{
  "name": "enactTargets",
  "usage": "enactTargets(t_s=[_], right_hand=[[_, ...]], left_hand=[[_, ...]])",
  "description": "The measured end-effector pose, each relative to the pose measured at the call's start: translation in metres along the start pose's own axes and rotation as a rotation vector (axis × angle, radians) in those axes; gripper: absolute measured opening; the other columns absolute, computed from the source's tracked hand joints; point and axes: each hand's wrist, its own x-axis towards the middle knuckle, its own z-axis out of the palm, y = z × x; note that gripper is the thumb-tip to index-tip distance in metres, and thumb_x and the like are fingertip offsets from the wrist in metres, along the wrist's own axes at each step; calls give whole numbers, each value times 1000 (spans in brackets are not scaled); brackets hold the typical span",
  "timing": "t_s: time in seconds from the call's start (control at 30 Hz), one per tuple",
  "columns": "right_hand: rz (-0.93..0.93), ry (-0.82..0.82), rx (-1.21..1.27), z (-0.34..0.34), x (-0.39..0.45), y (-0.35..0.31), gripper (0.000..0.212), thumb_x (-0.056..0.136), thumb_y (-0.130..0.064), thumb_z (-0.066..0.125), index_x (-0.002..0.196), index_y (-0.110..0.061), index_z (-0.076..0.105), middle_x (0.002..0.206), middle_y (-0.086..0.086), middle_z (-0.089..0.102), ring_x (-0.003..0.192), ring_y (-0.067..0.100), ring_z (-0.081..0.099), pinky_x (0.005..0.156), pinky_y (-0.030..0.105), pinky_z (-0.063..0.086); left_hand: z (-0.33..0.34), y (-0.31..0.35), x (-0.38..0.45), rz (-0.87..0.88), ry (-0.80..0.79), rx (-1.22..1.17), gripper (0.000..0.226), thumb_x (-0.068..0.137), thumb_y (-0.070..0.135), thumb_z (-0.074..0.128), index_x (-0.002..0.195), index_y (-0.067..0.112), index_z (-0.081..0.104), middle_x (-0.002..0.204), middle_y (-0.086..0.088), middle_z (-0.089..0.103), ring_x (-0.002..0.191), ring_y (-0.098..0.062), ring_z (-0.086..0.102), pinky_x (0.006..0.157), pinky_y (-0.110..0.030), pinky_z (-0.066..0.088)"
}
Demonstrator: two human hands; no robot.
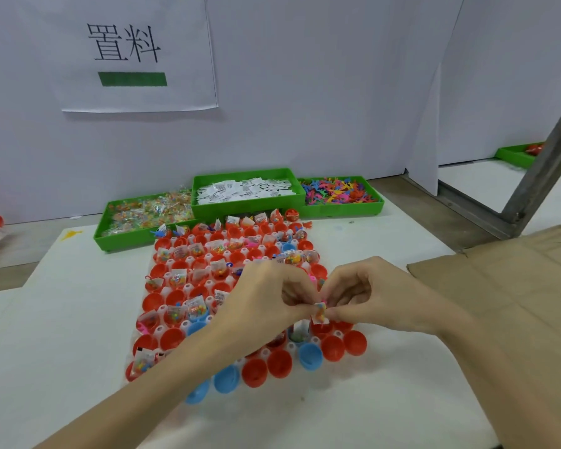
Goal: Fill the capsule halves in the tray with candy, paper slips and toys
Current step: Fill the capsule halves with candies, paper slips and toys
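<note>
While both hands (319, 298) pinch it, candy packet (320, 312) hangs above tray (188, 288).

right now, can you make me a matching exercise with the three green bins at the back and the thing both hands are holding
Things:
1. left green plastic bin
2. middle green plastic bin
3. right green plastic bin
4. small clear candy packet

Contents or place:
A. white paper slips
B. pinched between left hand and right hand
C. wrapped candy packets
D. bright plastic toy figures

Pairs: 1-C, 2-A, 3-D, 4-B
</note>
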Motion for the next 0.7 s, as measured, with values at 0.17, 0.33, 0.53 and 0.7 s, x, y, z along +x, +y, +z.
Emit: enactTargets(t_s=[0.17, 0.33, 0.53, 0.7], right_hand=[[-3, -46, -130, 2, 2, -1, 15, 82, -8, 81, 88, -21, 77, 83, -4, 77, 76, 12, 73, 73, 22, 58], [12, -89, -273, 1, 3, -7, 16, 83, -15, 81, 86, -30, 78, 83, -12, 76, 74, 4, 69, 70, 17, 53], [47, -115, -290, -2, 7, -16, 15, 86, -12, 79, 92, -26, 80, 86, -12, 78, 80, 5, 73, 75, 18, 56], [65, -95, -433, 5, 12, -17, 21, 77, -11, 77, 79, -32, 74, 76, -11, 73, 68, 0, 65, 64, 12, 49]], left_hand=[[-6, 6, 6, 15, -129, 98, 9, 80, 17, 87, 87, 18, 82, 81, 10, 77, 76, 1, 72, 77, -17, 59], [-3, 10, 8, -10, -182, 129, 9, 79, 10, 86, 86, 14, 82, 81, 5, 78, 74, -2, 72, 73, -17, 59], [1, 16, 10, 29, -194, 235, 9, 80, 9, 84, 83, 18, 83, 81, 8, 77, 75, -4, 68, 77, -17, 56], [-11, 16, 15, 45, -320, 241, 12, 87, 12, 78, 94, 20, 84, 88, 8, 74, 76, 0, 61, 72, -2, 42]])
